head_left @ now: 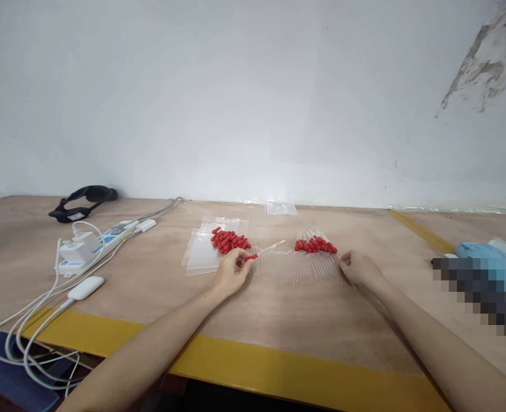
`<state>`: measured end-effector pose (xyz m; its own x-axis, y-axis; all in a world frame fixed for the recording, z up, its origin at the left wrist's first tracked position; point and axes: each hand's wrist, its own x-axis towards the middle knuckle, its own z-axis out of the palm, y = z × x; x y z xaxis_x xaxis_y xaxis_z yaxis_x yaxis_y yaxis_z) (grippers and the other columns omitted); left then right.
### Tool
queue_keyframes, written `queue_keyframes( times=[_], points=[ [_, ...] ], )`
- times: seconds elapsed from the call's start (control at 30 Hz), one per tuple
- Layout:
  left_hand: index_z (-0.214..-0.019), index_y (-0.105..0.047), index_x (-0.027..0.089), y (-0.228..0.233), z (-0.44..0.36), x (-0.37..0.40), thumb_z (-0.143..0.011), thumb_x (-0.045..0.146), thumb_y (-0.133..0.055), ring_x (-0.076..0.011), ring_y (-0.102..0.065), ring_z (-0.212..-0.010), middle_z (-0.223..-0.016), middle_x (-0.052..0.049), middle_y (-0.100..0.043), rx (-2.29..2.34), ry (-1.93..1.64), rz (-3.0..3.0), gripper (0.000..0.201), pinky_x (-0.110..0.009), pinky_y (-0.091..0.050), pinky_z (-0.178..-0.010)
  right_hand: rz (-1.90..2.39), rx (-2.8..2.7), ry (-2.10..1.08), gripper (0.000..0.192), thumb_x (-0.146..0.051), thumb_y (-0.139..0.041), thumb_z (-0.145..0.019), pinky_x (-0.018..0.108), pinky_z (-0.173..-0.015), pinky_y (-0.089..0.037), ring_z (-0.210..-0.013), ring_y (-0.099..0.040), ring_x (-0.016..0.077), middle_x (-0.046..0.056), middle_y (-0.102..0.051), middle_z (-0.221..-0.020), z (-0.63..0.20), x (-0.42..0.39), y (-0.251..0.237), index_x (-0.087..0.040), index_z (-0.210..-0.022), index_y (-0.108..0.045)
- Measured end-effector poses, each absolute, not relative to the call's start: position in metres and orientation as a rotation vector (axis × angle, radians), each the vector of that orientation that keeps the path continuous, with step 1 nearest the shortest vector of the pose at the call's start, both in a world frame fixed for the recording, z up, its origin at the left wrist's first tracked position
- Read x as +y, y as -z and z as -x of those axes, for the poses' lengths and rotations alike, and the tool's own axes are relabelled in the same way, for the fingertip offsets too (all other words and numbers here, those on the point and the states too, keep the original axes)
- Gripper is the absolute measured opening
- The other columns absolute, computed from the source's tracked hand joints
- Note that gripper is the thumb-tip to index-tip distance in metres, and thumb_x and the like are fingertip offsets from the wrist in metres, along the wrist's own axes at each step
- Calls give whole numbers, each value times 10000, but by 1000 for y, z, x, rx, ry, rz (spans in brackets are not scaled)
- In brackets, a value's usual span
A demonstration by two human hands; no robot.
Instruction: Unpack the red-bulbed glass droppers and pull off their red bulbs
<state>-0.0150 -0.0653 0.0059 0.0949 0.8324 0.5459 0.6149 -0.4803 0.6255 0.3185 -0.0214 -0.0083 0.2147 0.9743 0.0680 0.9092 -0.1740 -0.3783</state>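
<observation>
Left grip [232, 269] is pinched shut on a clear glass dropper tube with a red rubber bulb [265, 250], just beside the loose pile of red rubber bulbs [229, 241] (those sit on clear plastic bags [204, 252]). Right grip [356, 268] rests curled at the row of bare clear glass tubes [293, 267] on the wooden bench [279, 320]; can't tell if it's pinching one.

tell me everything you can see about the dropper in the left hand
The dropper is a thin, clear tube, glass or plastic by its look, with a small red rubber-like bulb on one end. The left hand pinches it at the bulb end with its fingertips, so the tube points up and to the right, low over the wooden table. Its clear end reaches toward the row of bare clear tubes. The pile of loose red bulbs lies just behind it. Finer detail is too small to tell.
</observation>
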Motion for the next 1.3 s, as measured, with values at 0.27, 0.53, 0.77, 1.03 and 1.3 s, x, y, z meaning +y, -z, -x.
queue_keyframes(
  times=[0.27,0.53,0.77,1.03,1.3],
  points=[
    [-774,-529,157,-9,16,-69,-769,257,-508,-105,-510,-624,-697,-1,-561,1455,-1303,-2093,103,-203,-399,-557,2045,-1703,-390,376,-268,-490,-725,237,-598,-392,-779,-597,198,126,-637,-860,-299,-26,-9,-83,-1052,-501],
    [-770,-527,162,-7,17,-69,-756,245,-518,-104,-507,-620,-689,5,-555,1451,-1299,-2103,85,-210,-406,-571,1949,-1712,-359,364,-241,-504,-695,232,-584,-376,-712,-565,172,77,-610,-791,-286,-15,6,-110,-1034,-477],
    [-778,-528,163,-5,14,-68,-766,245,-512,-112,-511,-638,-716,-6,-559,1437,-1279,-2154,84,-225,-418,-590,1564,-1656,-170,250,-374,-436,-793,240,-582,-383,-631,-528,141,40,-581,-693,-273,-38,-15,-156,-839,-551],
    [-810,-562,166,-12,3,-84,-790,229,-508,-126,-513,-672,-747,-22,-573,1288,-1205,-2366,85,-251,-428,-637,865,-2244,471,244,-314,-476,-833,399,-883,-258,-920,-515,196,72,-623,-960,-223,-79,-12,-200,-1021,-583],
    [-998,-549,178,-12,-4,-92,-824,275,-475,-168,-539,-858,-931,-62,-590,1126,-1059,-2565,212,-294,-426,-773,799,-2262,475,178,-208,-433,-862,314,-755,-274,-678,-507,122,14,-602,-688,-210,-79,7,-192,-885,-609]
  ],
)
